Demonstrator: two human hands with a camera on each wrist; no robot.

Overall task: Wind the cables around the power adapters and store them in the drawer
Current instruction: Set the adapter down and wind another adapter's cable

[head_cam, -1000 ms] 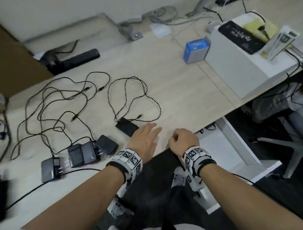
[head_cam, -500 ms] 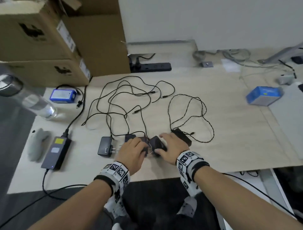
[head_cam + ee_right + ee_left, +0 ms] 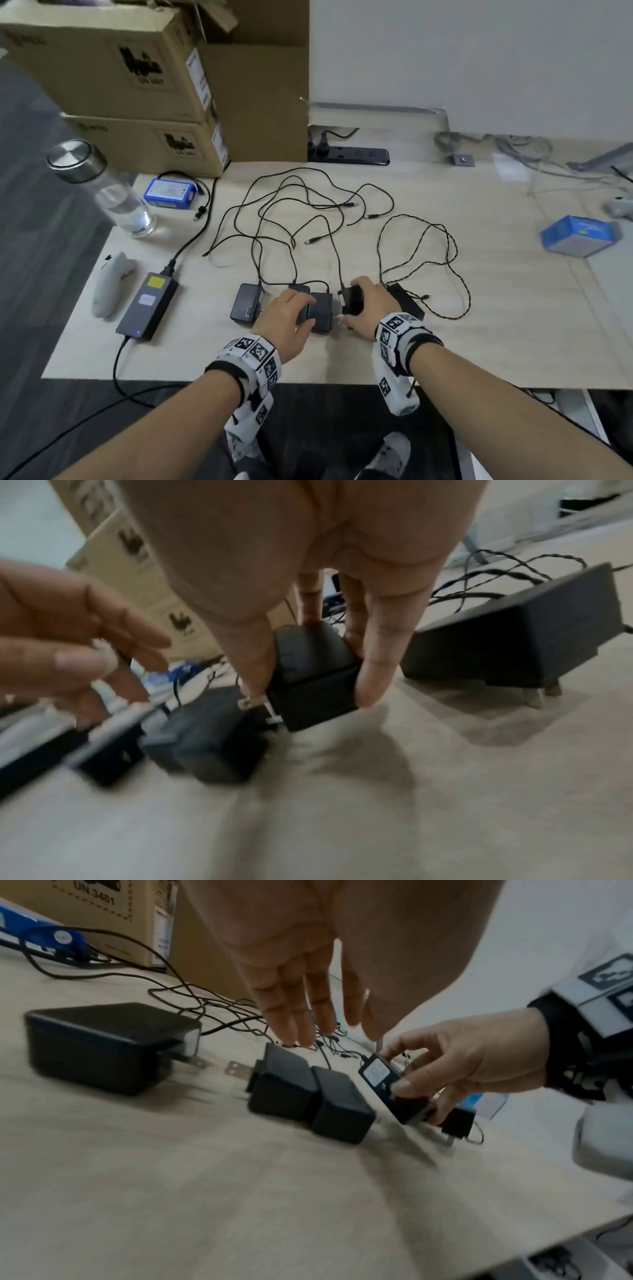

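Observation:
Several black power adapters lie in a row near the desk's front edge, their thin black cables (image 3: 291, 212) tangled behind them. My right hand (image 3: 359, 306) pinches one adapter (image 3: 315, 680) between thumb and fingers and tips it up off the desk, prongs toward the left. My left hand (image 3: 296, 310) hangs with straight fingers over the two middle adapters (image 3: 308, 1096); whether it touches them is unclear. One adapter (image 3: 245, 301) lies free at the left end. Another adapter (image 3: 407, 303), with a braided cable, sits just right of my right hand.
Stacked cardboard boxes (image 3: 137, 85) stand at the back left, with a power strip (image 3: 349, 156) beside them. A clear bottle (image 3: 113, 195), a blue battery pack (image 3: 168, 192), a grey controller (image 3: 109, 287) and a long power brick (image 3: 147, 308) occupy the left. A blue box (image 3: 579, 236) sits right.
The view swung left from the desk's right end to the adapters. Both hands went from the desk edge to the adapter row, and the right hand took hold of one adapter and tilted it.

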